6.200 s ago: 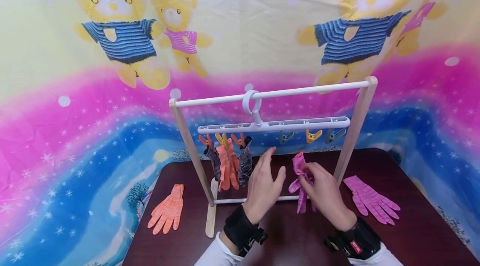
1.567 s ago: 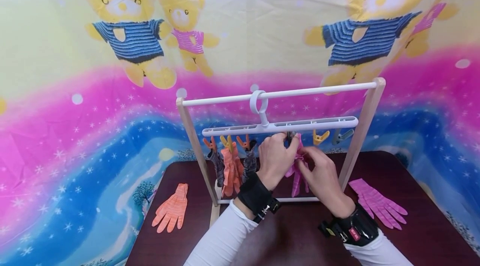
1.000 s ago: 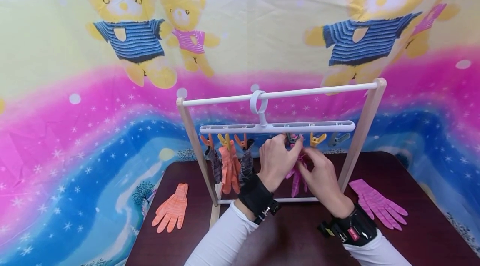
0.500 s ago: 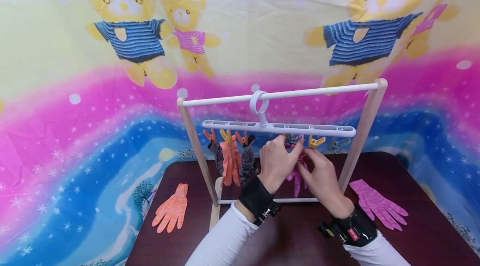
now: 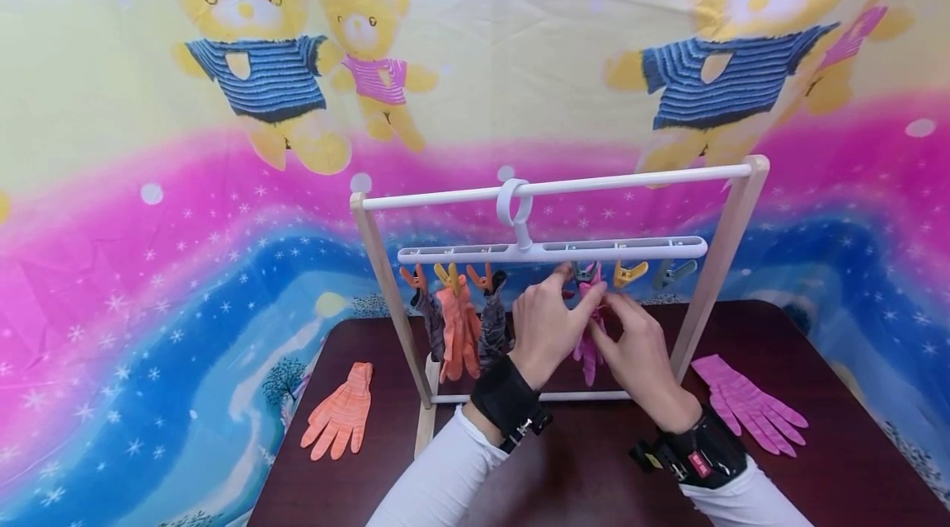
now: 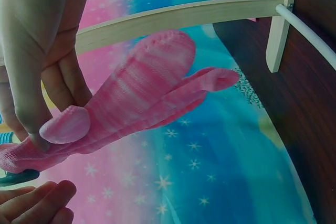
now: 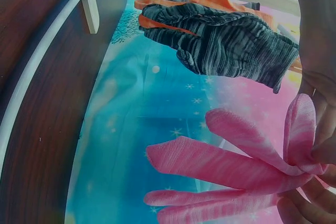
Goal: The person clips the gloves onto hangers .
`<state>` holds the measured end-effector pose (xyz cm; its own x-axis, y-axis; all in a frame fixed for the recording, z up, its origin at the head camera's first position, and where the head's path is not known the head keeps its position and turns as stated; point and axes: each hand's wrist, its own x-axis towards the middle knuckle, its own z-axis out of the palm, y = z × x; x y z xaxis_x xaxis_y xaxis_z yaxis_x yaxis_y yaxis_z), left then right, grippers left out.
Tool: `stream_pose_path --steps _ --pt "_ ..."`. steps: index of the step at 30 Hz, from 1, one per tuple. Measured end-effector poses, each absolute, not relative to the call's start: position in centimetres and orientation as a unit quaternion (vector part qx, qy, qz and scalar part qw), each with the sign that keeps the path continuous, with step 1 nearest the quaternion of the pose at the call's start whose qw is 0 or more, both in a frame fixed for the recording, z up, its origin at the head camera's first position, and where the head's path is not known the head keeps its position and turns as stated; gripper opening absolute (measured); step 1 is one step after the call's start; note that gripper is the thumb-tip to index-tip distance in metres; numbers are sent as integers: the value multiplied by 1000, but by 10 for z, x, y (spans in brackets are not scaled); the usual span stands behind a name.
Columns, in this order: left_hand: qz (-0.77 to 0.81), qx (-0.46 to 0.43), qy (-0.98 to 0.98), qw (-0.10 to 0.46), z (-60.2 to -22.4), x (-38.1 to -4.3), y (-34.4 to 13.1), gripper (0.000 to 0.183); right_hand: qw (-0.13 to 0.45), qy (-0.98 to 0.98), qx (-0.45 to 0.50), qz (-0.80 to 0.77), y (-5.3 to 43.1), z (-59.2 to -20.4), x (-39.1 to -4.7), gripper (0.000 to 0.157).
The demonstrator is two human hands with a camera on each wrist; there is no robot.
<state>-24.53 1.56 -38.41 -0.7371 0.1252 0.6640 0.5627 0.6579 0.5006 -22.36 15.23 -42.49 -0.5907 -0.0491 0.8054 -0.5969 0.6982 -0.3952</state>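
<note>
A pink glove hangs below a dark green clip on the white hanger, its cuff at the clip and its fingers pointing down. My right hand pinches the glove near the cuff, as the left wrist view also shows at the glove. My left hand is on the clip's left side, thumb at the cuff and index finger spread away from it. In the left wrist view its fingertips lie apart from the clip. The clip's bite on the cuff is partly hidden.
The hanger hangs from a wooden rack. On its left, clips hold an orange glove and dark striped gloves. A yellow clip and another green clip hang rightward. Orange and pink gloves lie on the table.
The pink glove has been raised from below the hanger to the green clip. My left hand has come to that clip, and its thumb has since slid down from it. The hanger sways slightly.
</note>
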Motion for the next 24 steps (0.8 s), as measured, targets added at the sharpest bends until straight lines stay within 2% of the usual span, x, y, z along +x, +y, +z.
stream_pose_path --steps 13,24 --pt "-359 -209 -863 288 -396 -245 12 62 398 -833 182 338 153 -426 -224 44" --pt "-366 -205 -868 265 -408 -243 8 52 380 -842 181 337 154 -430 -224 42"
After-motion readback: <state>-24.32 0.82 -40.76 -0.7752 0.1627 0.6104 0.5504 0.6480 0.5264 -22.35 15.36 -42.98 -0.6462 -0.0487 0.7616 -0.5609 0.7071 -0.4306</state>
